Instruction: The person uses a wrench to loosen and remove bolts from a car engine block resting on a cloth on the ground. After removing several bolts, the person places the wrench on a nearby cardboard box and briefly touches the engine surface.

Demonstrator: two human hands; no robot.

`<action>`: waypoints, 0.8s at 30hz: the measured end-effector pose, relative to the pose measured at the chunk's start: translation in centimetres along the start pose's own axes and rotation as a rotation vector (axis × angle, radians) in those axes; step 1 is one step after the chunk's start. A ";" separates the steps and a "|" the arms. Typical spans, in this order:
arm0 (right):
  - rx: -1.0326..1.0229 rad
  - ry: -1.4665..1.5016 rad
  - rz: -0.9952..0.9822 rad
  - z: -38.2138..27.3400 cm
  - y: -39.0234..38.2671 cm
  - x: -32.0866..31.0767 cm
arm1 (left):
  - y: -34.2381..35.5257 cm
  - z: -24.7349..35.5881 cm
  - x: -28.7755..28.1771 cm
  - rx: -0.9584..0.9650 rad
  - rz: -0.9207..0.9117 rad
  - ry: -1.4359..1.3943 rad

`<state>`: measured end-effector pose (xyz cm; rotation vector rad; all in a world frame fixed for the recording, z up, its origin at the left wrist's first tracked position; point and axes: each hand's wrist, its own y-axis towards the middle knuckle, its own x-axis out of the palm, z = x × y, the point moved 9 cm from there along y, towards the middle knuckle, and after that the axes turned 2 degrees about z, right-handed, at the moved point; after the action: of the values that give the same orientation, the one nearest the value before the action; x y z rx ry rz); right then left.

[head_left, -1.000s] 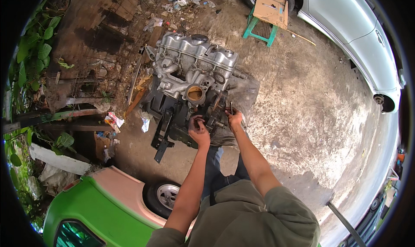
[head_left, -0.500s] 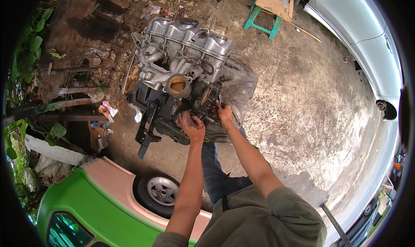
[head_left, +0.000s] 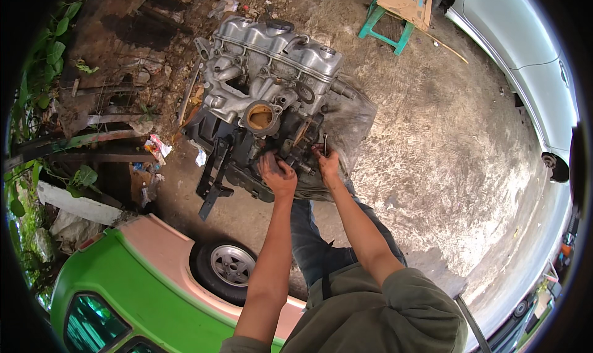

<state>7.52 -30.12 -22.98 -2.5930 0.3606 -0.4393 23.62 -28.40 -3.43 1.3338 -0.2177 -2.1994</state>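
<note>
A greasy car engine [head_left: 272,56] with a ribbed silver cover stands in front of me, its round intake opening [head_left: 262,116] facing up. My left hand [head_left: 279,176] lies against the dark lower parts near me. Its fingers are bent and blackened, and whatever they close on is hidden among those parts. To the right, my right hand [head_left: 328,162] is closed on a slim metal wrench [head_left: 325,144], which points away from me beside the engine. The wrench's far end shows; the rest is covered by my fingers.
A green stool [head_left: 386,28] with a cardboard sheet stands at the far right, near a pale car [head_left: 519,44]. A green and pink vehicle [head_left: 154,254] is at the lower left. Planks [head_left: 92,161], litter and plants lie along the left side.
The view has shifted slightly, so the engine appears a little farther right. My right hand has turned the wrench more upright; my left hand stays on the same part of the engine.
</note>
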 end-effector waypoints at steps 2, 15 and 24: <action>0.018 -0.143 -0.012 -0.1 0.0 0.1 | 0.0 -0.1 0.0 0.008 0.006 -0.008; 0.053 -0.248 0.018 1.7 1.0 -0.7 | 0.0 -0.1 0.1 0.013 0.015 0.023; 0.302 -0.224 0.068 3.9 2.1 -0.8 | 0.0 -0.3 0.0 -0.019 0.007 -0.037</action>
<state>7.82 -30.04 -27.47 -2.2981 0.2797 -0.1614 23.92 -28.37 -3.60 1.2809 -0.2141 -2.2164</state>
